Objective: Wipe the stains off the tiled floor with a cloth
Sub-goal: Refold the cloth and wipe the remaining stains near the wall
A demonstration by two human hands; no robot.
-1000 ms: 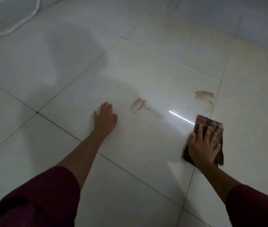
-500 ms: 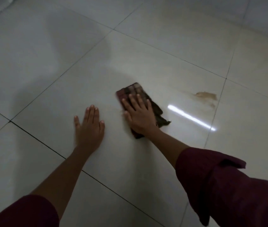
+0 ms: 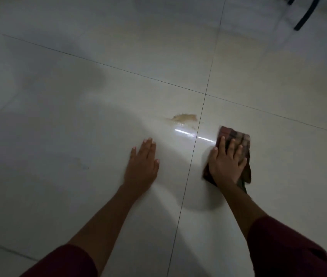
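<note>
A brownish stain [image 3: 184, 118] marks the glossy white tiled floor [image 3: 78, 126], just left of a grout line. My right hand [image 3: 225, 162] presses flat on a dark checked cloth [image 3: 236, 135], which lies on the tile right of that grout line, below and to the right of the stain. The cloth's far edge sticks out beyond my fingers. My left hand [image 3: 141, 166] rests flat on the floor with fingers together, below and left of the stain, holding nothing. A very faint smear [image 3: 78, 161] shows further left.
Dark furniture legs [image 3: 304, 15] stand at the top right corner. A bright light reflection [image 3: 184, 132] streaks the floor between the stain and the cloth. Grout lines cross near the centre right.
My right hand slid the cloth from the left stain spot back to the right, across the grout line. That stain is gone, leaving a faint smear. The view shifted right.
</note>
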